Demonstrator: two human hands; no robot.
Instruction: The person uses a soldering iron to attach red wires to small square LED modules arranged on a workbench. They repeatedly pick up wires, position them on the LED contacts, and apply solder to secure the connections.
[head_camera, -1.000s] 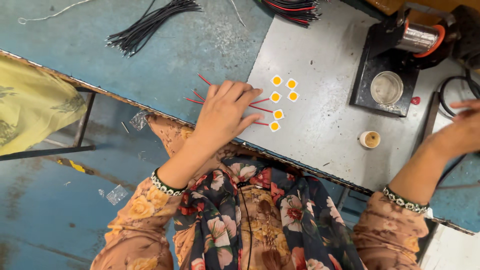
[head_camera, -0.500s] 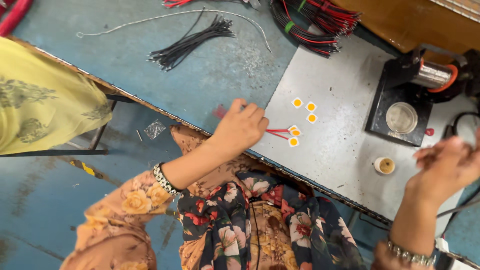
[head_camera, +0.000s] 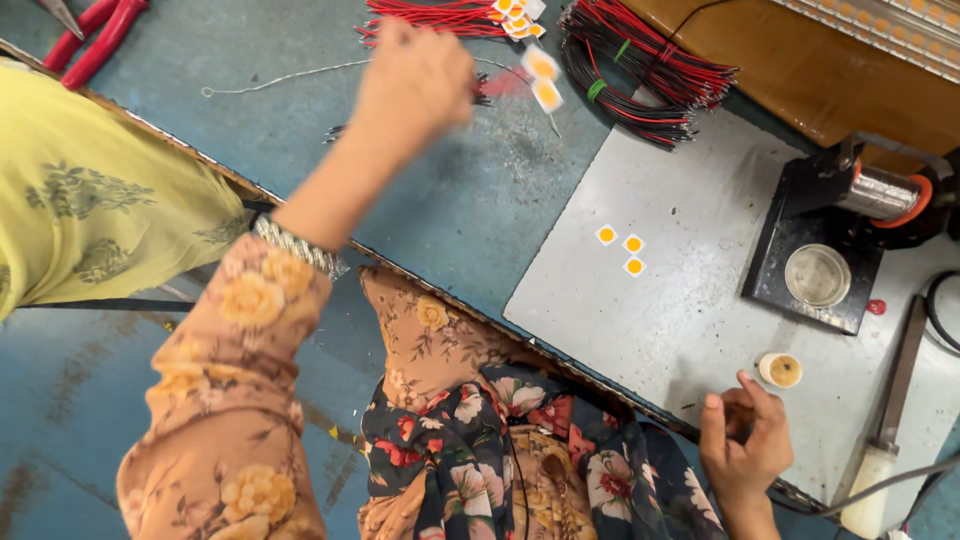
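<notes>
While I watched from the head camera, the blue worktop (head_camera: 470, 210) filled most of the view, with a grey metal plate (head_camera: 680, 320) laid over its right part. Beyond that plate sat a black soldering stand (head_camera: 815, 255) with a round glass dish on it. At the far edge lay a coil of red and black wires (head_camera: 650, 70), and beside it a pile of red leads tipped with small square yellow-centred chips (head_camera: 450, 15).

My left hand (head_camera: 415, 80) was stretched out over that far edge, closed around a few red leads whose chips (head_camera: 542, 80) stuck out to its right, blurred by motion. I judged the leads were being carried toward the pile; to do that well I would keep the pinch firm near the wire ends, lay them parallel with the others, and keep the chips off the black coil so nothing tangled.

My right hand (head_camera: 745, 440) rested at the near edge of the plate, fingers curled inward; I could not tell whether it pinched anything. A small round tin (head_camera: 780, 370) stood just beside it. Three loose chips (head_camera: 622, 250) lay on the plate, well apart from both hands.
</notes>
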